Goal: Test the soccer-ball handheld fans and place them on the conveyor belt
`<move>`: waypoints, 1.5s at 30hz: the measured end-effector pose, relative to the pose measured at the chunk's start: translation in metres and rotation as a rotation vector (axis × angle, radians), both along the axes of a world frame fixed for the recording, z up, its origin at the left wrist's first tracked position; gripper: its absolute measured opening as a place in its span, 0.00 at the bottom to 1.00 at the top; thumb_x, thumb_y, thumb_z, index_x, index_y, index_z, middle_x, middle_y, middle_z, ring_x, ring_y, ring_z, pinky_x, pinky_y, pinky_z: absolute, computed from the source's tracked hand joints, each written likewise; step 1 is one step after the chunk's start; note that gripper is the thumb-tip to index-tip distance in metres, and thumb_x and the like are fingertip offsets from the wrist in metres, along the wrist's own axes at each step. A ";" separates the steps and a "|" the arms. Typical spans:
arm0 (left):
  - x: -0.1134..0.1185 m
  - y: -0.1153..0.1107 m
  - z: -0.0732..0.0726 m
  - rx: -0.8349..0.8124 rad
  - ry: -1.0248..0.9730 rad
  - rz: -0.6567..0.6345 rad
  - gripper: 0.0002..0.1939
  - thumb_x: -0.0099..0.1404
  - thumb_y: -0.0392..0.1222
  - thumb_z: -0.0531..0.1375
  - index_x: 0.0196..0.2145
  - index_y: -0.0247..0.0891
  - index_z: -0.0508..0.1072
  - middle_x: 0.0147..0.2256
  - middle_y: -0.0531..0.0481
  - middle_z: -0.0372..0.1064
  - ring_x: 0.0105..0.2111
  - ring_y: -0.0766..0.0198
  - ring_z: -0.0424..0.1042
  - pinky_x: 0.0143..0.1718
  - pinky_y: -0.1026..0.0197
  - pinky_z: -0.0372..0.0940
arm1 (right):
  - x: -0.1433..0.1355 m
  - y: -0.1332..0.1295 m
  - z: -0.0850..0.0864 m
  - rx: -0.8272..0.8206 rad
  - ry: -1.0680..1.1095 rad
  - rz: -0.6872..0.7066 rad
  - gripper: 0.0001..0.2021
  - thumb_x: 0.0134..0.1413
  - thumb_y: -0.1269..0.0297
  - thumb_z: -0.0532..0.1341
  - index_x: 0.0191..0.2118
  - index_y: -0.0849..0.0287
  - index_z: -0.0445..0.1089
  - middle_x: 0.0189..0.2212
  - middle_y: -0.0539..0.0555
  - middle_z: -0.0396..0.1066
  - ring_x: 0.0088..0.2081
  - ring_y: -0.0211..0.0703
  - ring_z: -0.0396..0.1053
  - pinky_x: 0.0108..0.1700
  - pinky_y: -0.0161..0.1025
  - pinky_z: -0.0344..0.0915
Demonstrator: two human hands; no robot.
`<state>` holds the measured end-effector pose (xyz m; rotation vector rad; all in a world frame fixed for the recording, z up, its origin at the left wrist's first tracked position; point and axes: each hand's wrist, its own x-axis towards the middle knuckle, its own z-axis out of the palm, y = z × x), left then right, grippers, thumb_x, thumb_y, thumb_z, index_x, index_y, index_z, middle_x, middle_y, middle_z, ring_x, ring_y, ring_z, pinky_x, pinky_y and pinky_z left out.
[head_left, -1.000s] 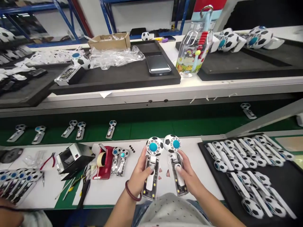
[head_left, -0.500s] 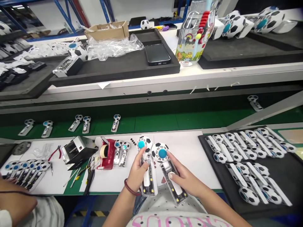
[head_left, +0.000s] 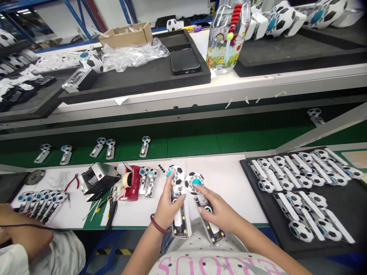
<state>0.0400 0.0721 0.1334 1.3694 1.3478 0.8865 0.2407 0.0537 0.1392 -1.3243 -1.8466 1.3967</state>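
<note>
Each of my hands holds one small hand-held fan with a football-patterned head and a blue centre. My left hand (head_left: 167, 209) grips the left fan (head_left: 178, 202) by its clear handle. My right hand (head_left: 218, 215) grips the right fan (head_left: 200, 198), with one finger stretched up to its blue centre. Both fans are low over the white work mat (head_left: 229, 183), heads pointing away from me, side by side and nearly touching.
A black tray (head_left: 352, 206) of several matching fans lies at right. Left of my hands are two more fans (head_left: 146, 181), a red tape dispenser (head_left: 130, 187), a small box device (head_left: 97, 179) and pliers. Several fans lie on the green belt (head_left: 189, 145). Another person's hand (head_left: 25, 233) is at lower left.
Both hands brought the fans down and slightly left toward the mat. My right finger has stretched up to the right fan's blue centre. The view tilted downward.
</note>
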 end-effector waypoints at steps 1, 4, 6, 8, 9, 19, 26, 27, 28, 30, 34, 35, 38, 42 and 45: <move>0.003 -0.001 0.000 -0.003 -0.014 0.004 0.35 0.59 0.47 0.58 0.61 0.42 0.50 0.64 0.44 0.43 0.63 0.52 0.42 0.61 0.51 0.44 | 0.000 -0.001 -0.002 0.010 0.025 -0.028 0.31 0.52 0.66 0.56 0.62 0.48 0.49 0.60 0.56 0.54 0.60 0.50 0.54 0.59 0.52 0.52; 0.012 -0.003 -0.002 -0.070 -0.130 0.072 0.38 0.58 0.50 0.59 0.62 0.43 0.47 0.64 0.45 0.40 0.63 0.52 0.43 0.61 0.52 0.44 | 0.004 -0.003 -0.009 0.026 0.083 -0.098 0.30 0.51 0.67 0.57 0.61 0.49 0.51 0.59 0.56 0.55 0.60 0.50 0.53 0.60 0.53 0.51; 0.017 -0.002 -0.004 -0.172 -0.304 0.137 0.41 0.59 0.51 0.58 0.63 0.46 0.42 0.64 0.47 0.41 0.62 0.53 0.44 0.61 0.53 0.46 | 0.007 -0.006 -0.012 -0.005 0.162 -0.158 0.32 0.52 0.65 0.57 0.62 0.49 0.47 0.60 0.57 0.54 0.60 0.50 0.53 0.60 0.53 0.49; 0.020 -0.002 -0.005 -0.310 -0.502 0.181 0.43 0.59 0.51 0.58 0.64 0.50 0.35 0.63 0.48 0.44 0.62 0.55 0.47 0.60 0.54 0.49 | 0.009 -0.010 -0.017 -0.094 0.324 -0.247 0.39 0.54 0.63 0.57 0.64 0.48 0.32 0.60 0.59 0.53 0.59 0.49 0.54 0.60 0.54 0.49; 0.021 -0.002 -0.006 -0.385 -0.586 0.188 0.45 0.59 0.49 0.59 0.63 0.52 0.32 0.63 0.48 0.46 0.61 0.55 0.49 0.59 0.54 0.51 | 0.010 -0.012 -0.019 -0.155 0.434 -0.298 0.44 0.53 0.62 0.58 0.64 0.48 0.24 0.59 0.60 0.54 0.58 0.48 0.56 0.58 0.53 0.51; 0.028 -0.022 -0.011 -0.620 -0.866 -0.045 0.58 0.49 0.43 0.68 0.62 0.58 0.28 0.59 0.47 0.53 0.51 0.55 0.64 0.49 0.55 0.60 | 0.012 -0.043 -0.029 -0.712 1.078 -0.513 0.39 0.38 0.67 0.69 0.57 0.45 0.52 0.44 0.52 0.68 0.40 0.42 0.69 0.41 0.41 0.66; 0.036 -0.028 -0.005 -0.622 -0.890 -0.156 0.59 0.49 0.43 0.68 0.60 0.62 0.25 0.58 0.46 0.54 0.47 0.56 0.66 0.45 0.55 0.62 | 0.025 -0.050 -0.027 -0.938 1.128 -0.380 0.27 0.42 0.59 0.67 0.49 0.59 0.61 0.33 0.59 0.74 0.32 0.46 0.73 0.37 0.45 0.67; 0.036 -0.028 -0.005 -0.610 -0.886 -0.159 0.59 0.50 0.44 0.68 0.60 0.61 0.25 0.59 0.46 0.52 0.49 0.55 0.65 0.46 0.53 0.62 | 0.026 -0.049 -0.025 -0.914 1.111 -0.426 0.24 0.42 0.60 0.66 0.47 0.59 0.62 0.31 0.57 0.74 0.30 0.45 0.73 0.36 0.44 0.67; 0.036 -0.028 -0.005 -0.596 -0.879 -0.161 0.59 0.50 0.45 0.67 0.60 0.61 0.25 0.60 0.46 0.51 0.50 0.54 0.64 0.47 0.52 0.61 | 0.026 -0.047 -0.023 -0.885 1.109 -0.477 0.22 0.42 0.62 0.66 0.44 0.58 0.62 0.29 0.55 0.73 0.30 0.44 0.72 0.35 0.43 0.67; 0.035 -0.026 -0.006 -0.568 -0.852 -0.171 0.58 0.50 0.45 0.67 0.60 0.61 0.25 0.61 0.45 0.49 0.51 0.53 0.63 0.50 0.50 0.59 | 0.026 -0.045 -0.019 -0.845 1.141 -0.560 0.19 0.41 0.65 0.67 0.41 0.56 0.62 0.29 0.51 0.71 0.31 0.42 0.71 0.36 0.43 0.67; 0.035 -0.025 -0.006 -0.517 -0.792 -0.214 0.56 0.53 0.45 0.66 0.61 0.59 0.25 0.63 0.45 0.45 0.54 0.51 0.60 0.53 0.49 0.56 | 0.025 -0.044 -0.016 -0.811 1.166 -0.599 0.21 0.40 0.67 0.66 0.42 0.51 0.60 0.36 0.49 0.68 0.36 0.42 0.69 0.42 0.48 0.65; 0.035 -0.025 -0.006 -0.502 -0.783 -0.224 0.55 0.53 0.45 0.65 0.61 0.58 0.25 0.63 0.45 0.44 0.55 0.50 0.59 0.53 0.49 0.56 | 0.025 -0.044 -0.016 -0.814 1.151 -0.577 0.22 0.41 0.67 0.66 0.43 0.51 0.59 0.36 0.49 0.68 0.35 0.43 0.70 0.41 0.48 0.65; 0.035 -0.027 -0.006 -0.485 -0.770 -0.246 0.55 0.54 0.45 0.65 0.61 0.57 0.23 0.64 0.46 0.41 0.58 0.50 0.53 0.54 0.49 0.55 | 0.026 -0.046 -0.016 -0.830 1.104 -0.524 0.25 0.42 0.67 0.65 0.46 0.48 0.55 0.33 0.49 0.68 0.33 0.45 0.71 0.38 0.47 0.64; 0.036 -0.028 -0.006 -0.476 -0.743 -0.281 0.54 0.57 0.44 0.63 0.60 0.60 0.21 0.64 0.46 0.41 0.59 0.49 0.52 0.54 0.47 0.56 | 0.025 -0.047 -0.014 -0.804 1.111 -0.520 0.29 0.40 0.68 0.66 0.48 0.47 0.53 0.35 0.49 0.68 0.36 0.46 0.70 0.41 0.49 0.64; 0.036 -0.029 -0.004 -0.473 -0.711 -0.290 0.53 0.57 0.46 0.63 0.60 0.60 0.23 0.63 0.46 0.41 0.57 0.47 0.55 0.53 0.46 0.58 | 0.025 -0.046 -0.012 -0.807 1.102 -0.518 0.29 0.39 0.67 0.66 0.47 0.48 0.53 0.36 0.50 0.67 0.35 0.46 0.70 0.39 0.48 0.64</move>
